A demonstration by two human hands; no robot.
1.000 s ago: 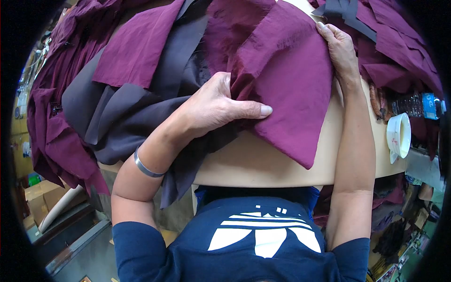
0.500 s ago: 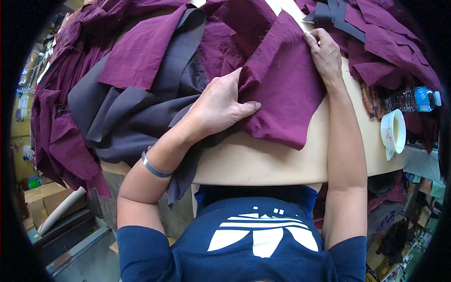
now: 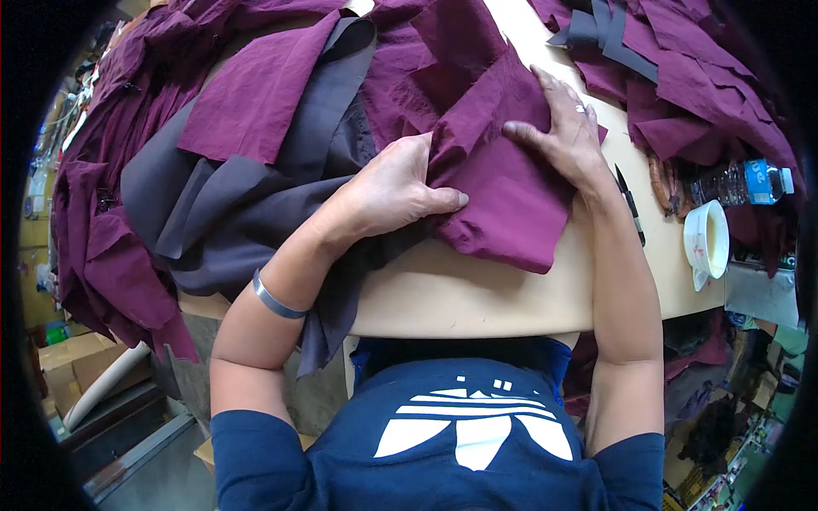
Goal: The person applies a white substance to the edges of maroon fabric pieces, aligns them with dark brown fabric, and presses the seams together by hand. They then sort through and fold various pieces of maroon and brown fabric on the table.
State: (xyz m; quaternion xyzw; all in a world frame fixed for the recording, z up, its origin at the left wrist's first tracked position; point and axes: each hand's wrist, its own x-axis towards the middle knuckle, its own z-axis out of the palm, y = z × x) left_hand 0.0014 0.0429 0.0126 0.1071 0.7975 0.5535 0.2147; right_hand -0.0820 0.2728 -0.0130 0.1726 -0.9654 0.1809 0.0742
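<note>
A maroon cloth piece (image 3: 509, 198) lies folded over on the pale tabletop (image 3: 477, 298) in front of me. My left hand (image 3: 396, 189) grips its left side, thumb on top and the other fingers hidden behind the fold. With fingers spread, my right hand (image 3: 564, 140) rests on the cloth's right edge, a ring showing on one finger. Dark grey cloth (image 3: 221, 213) spreads in loose folds to the left, under my left forearm. On it lies another maroon piece (image 3: 256, 94).
A slim black tool (image 3: 631, 207), perhaps a pen, lies right of my right forearm. Beyond it are a white cup (image 3: 706, 243) and a plastic bottle (image 3: 750, 182) on its side. Maroon cloth (image 3: 711, 94) is heaped at the far right, with dark grey strips (image 3: 609, 38) on top.
My right hand has gone from pinching the cloth's upper right corner to lying spread on it, slightly lower and left. The right edge has shifted inward, and the black tool now shows.
</note>
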